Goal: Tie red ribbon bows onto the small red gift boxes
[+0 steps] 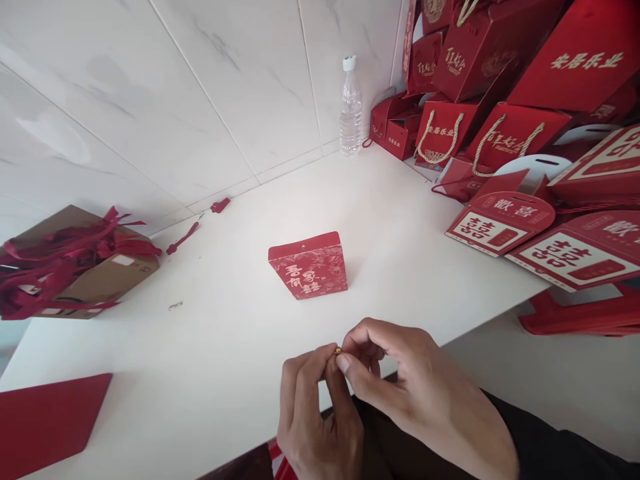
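Near the table's front edge, my left hand (pixel 320 407) and my right hand (pixel 400 373) meet fingertip to fingertip. Between them they pinch a tiny gold-coloured metal piece (pixel 339 350); most of it is hidden by the fingers, so its exact kind is unclear. Both hands are closed in a pinch. Just beyond them, a small red gift box (pixel 317 273) with pale lettering stands upright on the white table (pixel 225 360). A small hole shows in its folded top flap. Neither hand touches the box.
Many red gift boxes (pixel 500 227) and bags crowd the right side. A clear bottle (pixel 351 110) stands by the wall. On the left are a cardboard box (pixel 125 273) of red ribbons, a loose ribbon (pixel 183 239), a small metal bit (pixel 175 306) and a red sheet (pixel 50 420).
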The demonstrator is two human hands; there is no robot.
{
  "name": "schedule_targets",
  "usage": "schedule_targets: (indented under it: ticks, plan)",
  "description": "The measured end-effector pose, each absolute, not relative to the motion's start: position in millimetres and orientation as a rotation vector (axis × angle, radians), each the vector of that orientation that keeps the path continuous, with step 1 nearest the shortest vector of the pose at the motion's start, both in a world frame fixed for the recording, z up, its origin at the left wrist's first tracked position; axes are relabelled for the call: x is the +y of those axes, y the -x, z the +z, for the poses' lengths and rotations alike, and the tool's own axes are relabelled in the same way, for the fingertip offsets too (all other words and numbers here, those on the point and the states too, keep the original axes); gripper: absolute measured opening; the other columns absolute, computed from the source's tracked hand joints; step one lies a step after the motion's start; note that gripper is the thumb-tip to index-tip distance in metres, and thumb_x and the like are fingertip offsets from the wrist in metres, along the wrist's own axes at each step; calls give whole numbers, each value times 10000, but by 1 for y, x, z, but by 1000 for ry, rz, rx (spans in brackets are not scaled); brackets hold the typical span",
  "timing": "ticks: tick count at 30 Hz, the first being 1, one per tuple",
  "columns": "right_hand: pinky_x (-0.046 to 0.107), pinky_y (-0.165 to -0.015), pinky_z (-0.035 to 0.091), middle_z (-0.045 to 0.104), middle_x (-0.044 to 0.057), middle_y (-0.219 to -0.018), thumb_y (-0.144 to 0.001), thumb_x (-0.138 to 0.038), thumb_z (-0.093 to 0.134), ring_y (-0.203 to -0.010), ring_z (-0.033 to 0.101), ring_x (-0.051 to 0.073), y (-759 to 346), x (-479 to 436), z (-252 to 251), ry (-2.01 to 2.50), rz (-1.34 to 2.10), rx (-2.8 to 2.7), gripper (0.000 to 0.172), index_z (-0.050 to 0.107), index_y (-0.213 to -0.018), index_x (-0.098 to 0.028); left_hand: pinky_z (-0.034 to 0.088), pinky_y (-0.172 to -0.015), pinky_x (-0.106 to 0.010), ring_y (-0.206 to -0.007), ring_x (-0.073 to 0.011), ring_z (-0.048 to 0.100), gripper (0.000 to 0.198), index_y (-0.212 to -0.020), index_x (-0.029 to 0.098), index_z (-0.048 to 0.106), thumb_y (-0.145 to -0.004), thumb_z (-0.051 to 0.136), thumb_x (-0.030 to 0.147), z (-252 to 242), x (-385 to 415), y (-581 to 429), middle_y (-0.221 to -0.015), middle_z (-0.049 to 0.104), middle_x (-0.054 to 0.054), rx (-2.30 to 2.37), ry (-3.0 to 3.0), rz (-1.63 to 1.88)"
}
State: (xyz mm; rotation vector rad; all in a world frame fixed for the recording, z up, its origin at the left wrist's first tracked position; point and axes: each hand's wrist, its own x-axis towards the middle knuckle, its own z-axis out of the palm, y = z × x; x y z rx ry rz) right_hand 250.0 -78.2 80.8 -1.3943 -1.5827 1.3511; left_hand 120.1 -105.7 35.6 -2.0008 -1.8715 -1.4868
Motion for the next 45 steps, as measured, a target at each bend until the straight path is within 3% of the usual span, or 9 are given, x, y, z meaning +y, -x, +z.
schedule_targets:
  ticks: [8, 13, 17, 20, 25, 29, 34, 38, 45]
  plan:
    - [238, -554, 418, 688, -51, -866, -1003, -358, 535, -763, 634, 132, -253, -79, 73, 1417, 1337, -1654, 149, 589, -897, -269, 507, -680, -196, -765, -101, 635, 122, -929, 244, 677, -977, 571, 209, 35, -109, -127, -846, 650, 19, -2300, 1907, -1892]
    - [230, -615, 487, 679, -26, -1101, -1038, -446, 489, -921, 640, 161, -262, -77, 70, 1392, 1316, -1687, 181, 607, -1125, -339, 491, -654, -221, -683, -124, 582, 259, -867, 207, 686, -924, 638, 455, 44, -102, -129, -752, 643, -1, -2847, 1588, -2249]
    - [233, -613, 480, 669, -5, -978, -1029, -415, 523, -841, 621, 159, -268, -70, 66, 1284, 1274, -1670, 178, 647, -1003, -290, 501, -640, -237, -670, -142, 595, 336, -833, 186, 691, -891, 656, 514, 42, -98, -138, -703, 628, -12, -2879, 1706, -2492]
    - [248, -684, 501, 665, -3, -895, -1029, -417, 529, -798, 617, 160, -269, -68, 64, 1280, 1281, -1596, 215, 653, -938, -267, 516, -621, -256, -642, -156, 611, 367, -817, 184, 691, -926, 600, 522, 38, -98, -142, -669, 632, -21, -2816, 1838, -2369]
    - [298, -849, 545, 707, 28, -993, -1024, -490, 537, -961, 682, 204, -275, -65, 63, 1263, 1410, -1333, 253, 631, -1018, -255, 552, -825, -339, -945, -217, 673, 213, -1054, 217, 688, -943, 614, 384, 49, -67, -112, -1031, 717, -85, -2340, 1943, -1819]
    - [367, -914, 554, 727, 40, -957, -1016, -529, 538, -919, 707, 222, -282, -61, 63, 1204, 1473, -1219, 294, 611, -983, -246, 460, -1069, -464, -1317, -275, 526, 519, -1381, 255, 519, -896, 684, 336, 63, -14, -73, -1377, 594, -121, -2050, 2101, -1626]
    - [428, -949, 543, 732, 60, -960, -976, -566, 575, -964, 701, 256, -285, -59, 62, 1286, 1432, -1150, 318, 604, -954, -250, 525, -971, -416, -1001, -204, 674, 518, -1404, 286, 513, -909, 668, 290, 60, 2, -64, -1023, 699, -39, -2266, 2287, -1657]
    - [472, -954, 546, 749, 72, -944, -971, -530, 592, -942, 704, 254, -285, -57, 63, 1187, 1517, -995, 309, 554, -873, -240, 553, -738, -284, -810, -145, 637, 236, -1165, 249, 684, -941, 616, 223, 51, -24, -84, -970, 696, -34, -2066, 2306, -1683]
    - [352, -831, 576, 686, 12, -794, -1014, -492, 572, -774, 689, 188, -281, -46, 68, 1203, 1436, -1189, 276, 601, -934, -229, 543, -620, -235, -697, -105, 618, 171, -1044, 185, 714, -928, 603, 127, 39, -42, -114, -901, 615, -34, -1894, 2039, -1703]
